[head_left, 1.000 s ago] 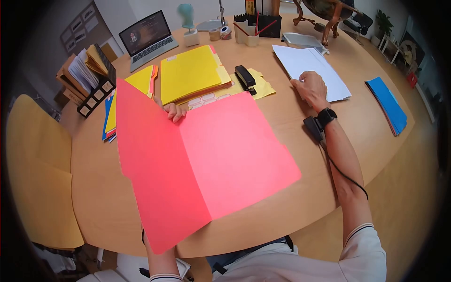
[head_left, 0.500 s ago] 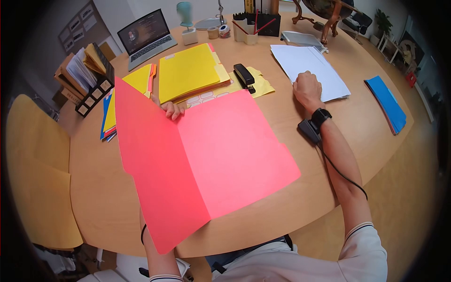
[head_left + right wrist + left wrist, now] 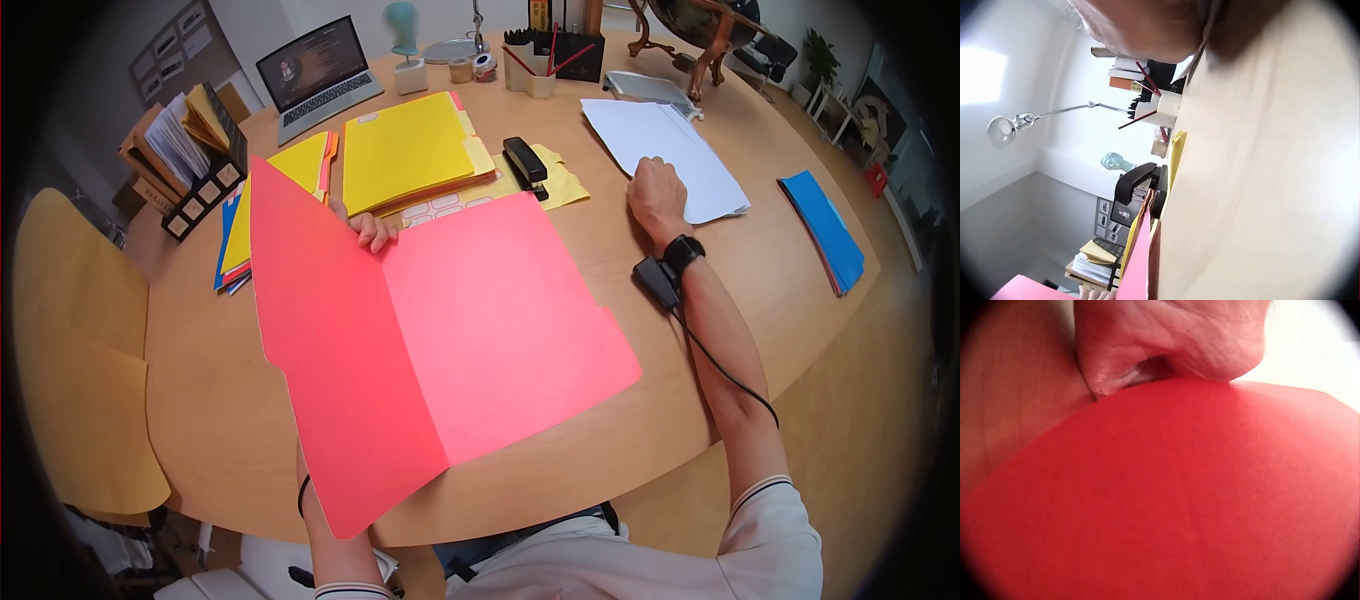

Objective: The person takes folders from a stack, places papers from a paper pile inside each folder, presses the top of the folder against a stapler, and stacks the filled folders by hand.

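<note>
While gripping one open pink folder [image 3: 510, 330] with curled fingers of the left hand [image 3: 373, 233], has the right hand [image 3: 657, 192] at the edge of one stack of white paper [image 3: 705, 160], fingertips hidden; cannot tell a grip from an empty curl. On the surface [image 3: 605, 250], also one stapler [image 3: 524, 168], one laptop [image 3: 313, 68], one blue bundle [image 3: 826, 228]. Pinches the folder at the far end of its fold, stretching from those fingers toward the near side, left flap raised.
</note>
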`<state>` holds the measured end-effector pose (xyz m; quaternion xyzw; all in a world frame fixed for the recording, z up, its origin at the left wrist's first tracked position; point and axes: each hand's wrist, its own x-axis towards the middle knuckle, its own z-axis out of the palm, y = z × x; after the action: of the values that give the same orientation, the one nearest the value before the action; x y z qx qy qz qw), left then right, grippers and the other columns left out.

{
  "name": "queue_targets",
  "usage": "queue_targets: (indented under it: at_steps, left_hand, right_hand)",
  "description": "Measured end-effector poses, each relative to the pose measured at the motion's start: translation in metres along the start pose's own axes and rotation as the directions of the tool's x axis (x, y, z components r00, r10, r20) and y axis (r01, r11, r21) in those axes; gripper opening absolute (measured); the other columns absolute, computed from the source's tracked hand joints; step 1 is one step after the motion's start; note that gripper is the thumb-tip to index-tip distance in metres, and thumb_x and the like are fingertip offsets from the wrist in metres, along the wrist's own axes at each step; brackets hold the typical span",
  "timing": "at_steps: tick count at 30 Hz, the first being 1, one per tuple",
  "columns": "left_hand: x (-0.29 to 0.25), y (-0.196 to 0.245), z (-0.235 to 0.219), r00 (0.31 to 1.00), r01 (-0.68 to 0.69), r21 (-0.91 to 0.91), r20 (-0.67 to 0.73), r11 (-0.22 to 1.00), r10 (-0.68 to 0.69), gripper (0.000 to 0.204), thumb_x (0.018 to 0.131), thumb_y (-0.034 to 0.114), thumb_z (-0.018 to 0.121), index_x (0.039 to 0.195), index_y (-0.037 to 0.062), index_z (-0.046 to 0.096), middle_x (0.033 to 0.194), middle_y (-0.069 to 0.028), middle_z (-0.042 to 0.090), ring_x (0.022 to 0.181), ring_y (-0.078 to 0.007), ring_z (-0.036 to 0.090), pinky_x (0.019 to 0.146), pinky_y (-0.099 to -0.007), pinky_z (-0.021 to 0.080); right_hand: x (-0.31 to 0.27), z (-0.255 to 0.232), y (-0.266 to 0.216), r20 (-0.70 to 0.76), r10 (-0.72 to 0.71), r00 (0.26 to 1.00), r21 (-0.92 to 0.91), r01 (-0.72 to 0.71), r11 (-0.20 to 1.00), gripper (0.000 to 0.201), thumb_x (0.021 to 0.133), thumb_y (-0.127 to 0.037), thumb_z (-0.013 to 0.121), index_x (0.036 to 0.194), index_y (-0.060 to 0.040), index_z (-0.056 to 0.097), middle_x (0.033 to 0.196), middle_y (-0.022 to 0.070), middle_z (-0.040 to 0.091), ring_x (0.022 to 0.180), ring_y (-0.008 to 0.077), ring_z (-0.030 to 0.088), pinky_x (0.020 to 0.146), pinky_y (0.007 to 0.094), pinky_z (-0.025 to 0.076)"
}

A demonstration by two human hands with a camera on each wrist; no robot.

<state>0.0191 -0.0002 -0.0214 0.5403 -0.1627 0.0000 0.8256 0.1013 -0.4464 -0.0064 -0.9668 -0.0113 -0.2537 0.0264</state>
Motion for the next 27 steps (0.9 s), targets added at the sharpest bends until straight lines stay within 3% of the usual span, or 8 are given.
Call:
queue_targets:
  at_steps: [4, 6, 12, 16, 21, 23, 25, 27]
  left_hand:
    - [-0.002, 0.002, 0.005, 1.000, -0.005, 0.019, -0.004, 1.000, 0.005, 0.076, 0.107, 0.062, 0.006, 0.058, 0.0159, 0.042, 0.058, -0.0022, 0.041, 0.075, -0.0224, 0.045, 0.090, -0.0378, 0.043]
    - [-0.001, 0.003, 0.005, 1.000, -0.005, 0.024, -0.001, 1.000, 0.005, 0.076, 0.107, 0.062, 0.006, 0.058, 0.0159, 0.042, 0.058, -0.0021, 0.041, 0.074, -0.0225, 0.044, 0.090, -0.0377, 0.043]
    - [-0.002, 0.001, 0.008, 0.999, 0.003, 0.008, -0.034, 1.000, -0.003, 0.075, 0.106, 0.063, 0.008, 0.059, 0.0160, 0.041, 0.059, -0.0021, 0.041, 0.077, -0.0238, 0.046, 0.090, -0.0376, 0.043]
    - [-0.005, 0.004, 0.015, 0.996, 0.020, -0.020, -0.085, 1.000, -0.021, 0.072, 0.107, 0.063, 0.012, 0.059, 0.0159, 0.038, 0.059, -0.0026, 0.040, 0.079, -0.0249, 0.046, 0.090, -0.0387, 0.043]
    - [-0.005, 0.006, 0.019, 0.996, 0.012, -0.010, -0.088, 1.000, -0.013, 0.072, 0.108, 0.062, 0.012, 0.059, 0.0157, 0.038, 0.059, -0.0027, 0.040, 0.079, -0.0246, 0.046, 0.090, -0.0391, 0.043]
    - [-0.002, 0.004, 0.011, 0.998, 0.020, -0.016, -0.058, 1.000, -0.021, 0.072, 0.108, 0.061, 0.011, 0.059, 0.0157, 0.039, 0.059, -0.0025, 0.041, 0.079, -0.0245, 0.046, 0.091, -0.0391, 0.043]
    - [0.001, 0.003, 0.002, 0.998, -0.004, 0.031, 0.065, 1.000, 0.002, 0.075, 0.108, 0.060, 0.006, 0.060, 0.0157, 0.042, 0.059, -0.0025, 0.042, 0.080, -0.0254, 0.048, 0.092, -0.0393, 0.043]
    - [0.003, 0.001, -0.003, 0.998, -0.008, 0.038, 0.070, 0.999, 0.005, 0.076, 0.108, 0.060, 0.004, 0.060, 0.0157, 0.043, 0.059, -0.0025, 0.043, 0.081, -0.0257, 0.049, 0.093, -0.0395, 0.043]
  right_hand:
    - [0.004, -0.001, 0.008, 0.041, 0.085, 0.996, 0.115, -0.089, 0.989, 0.015, 0.085, -0.012, 0.064, 0.090, 0.0008, 0.069, 0.096, 0.0215, 0.071, 0.092, 0.0399, 0.069, 0.078, 0.0469, 0.056]
    - [0.006, -0.005, 0.013, 0.161, 0.204, 0.966, 0.323, -0.247, 0.914, 0.014, 0.083, -0.014, 0.064, 0.089, -0.0027, 0.070, 0.094, 0.0209, 0.073, 0.091, 0.0393, 0.070, 0.077, 0.0472, 0.055]
    - [0.012, 0.000, 0.023, 0.220, 0.264, 0.939, 0.432, -0.337, 0.837, 0.012, 0.081, -0.014, 0.066, 0.088, -0.0067, 0.072, 0.093, 0.0183, 0.074, 0.090, 0.0377, 0.071, 0.079, 0.0459, 0.055]
    - [0.010, 0.003, 0.024, 0.050, 0.349, 0.936, 0.514, -0.324, 0.795, 0.016, 0.080, -0.015, 0.069, 0.091, -0.0042, 0.074, 0.089, 0.0176, 0.075, 0.087, 0.0337, 0.073, 0.077, 0.0418, 0.056]
    - [0.011, -0.012, 0.032, 0.253, 0.346, 0.903, 0.741, -0.411, 0.531, 0.027, 0.081, -0.023, 0.078, 0.089, 0.0026, 0.077, 0.080, 0.0128, 0.074, 0.073, 0.0209, 0.069, 0.070, 0.0349, 0.053]
    - [0.011, -0.013, 0.032, 0.257, 0.385, 0.886, 0.750, -0.435, 0.499, 0.027, 0.082, -0.024, 0.078, 0.087, 0.0029, 0.077, 0.079, 0.0119, 0.074, 0.072, 0.0204, 0.068, 0.070, 0.0351, 0.053]
    - [0.012, -0.015, 0.033, 0.261, 0.424, 0.867, 0.758, -0.456, 0.467, 0.028, 0.083, -0.025, 0.079, 0.085, 0.0032, 0.077, 0.079, 0.0110, 0.074, 0.070, 0.0199, 0.067, 0.069, 0.0353, 0.053]
    - [0.016, -0.011, 0.039, 0.249, 0.510, 0.823, 0.786, -0.479, 0.390, 0.030, 0.084, -0.026, 0.079, 0.090, 0.0037, 0.078, 0.079, 0.0109, 0.074, 0.072, 0.0201, 0.068, 0.070, 0.0348, 0.053]
